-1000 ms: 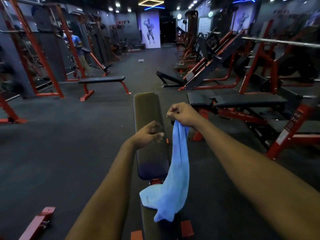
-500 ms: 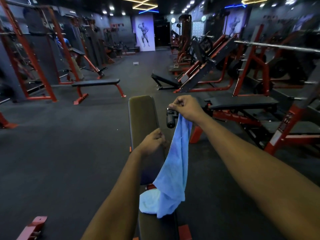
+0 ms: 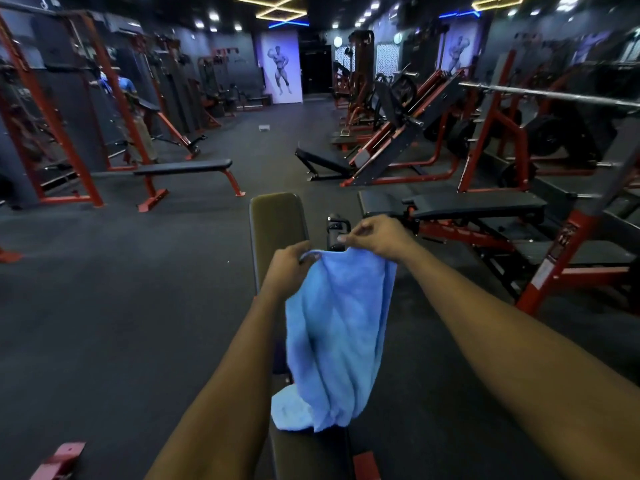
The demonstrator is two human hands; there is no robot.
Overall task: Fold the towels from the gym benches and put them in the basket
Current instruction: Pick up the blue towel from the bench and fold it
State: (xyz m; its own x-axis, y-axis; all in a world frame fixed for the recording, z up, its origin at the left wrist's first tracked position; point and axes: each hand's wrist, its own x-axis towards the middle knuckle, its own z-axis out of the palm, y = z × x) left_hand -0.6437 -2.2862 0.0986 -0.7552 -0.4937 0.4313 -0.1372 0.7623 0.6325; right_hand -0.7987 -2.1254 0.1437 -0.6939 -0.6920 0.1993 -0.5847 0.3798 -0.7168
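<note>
Since the earlier frame the left hand point(image 3: 289, 268) has risen to the top edge of the blue towel point(image 3: 337, 341), which hung as a narrow strip and now spreads wide. Far left, a flat bench point(image 3: 183, 167) stands on the dark floor point(image 3: 104, 306). The left hand pinches the towel's top left corner and the right hand point(image 3: 375, 237) pinches its top right corner. The towel hangs between them over the padded bench point(image 3: 278, 223), its lower end bunched on the near seat. To the right stands another black bench point(image 3: 474, 204).
</note>
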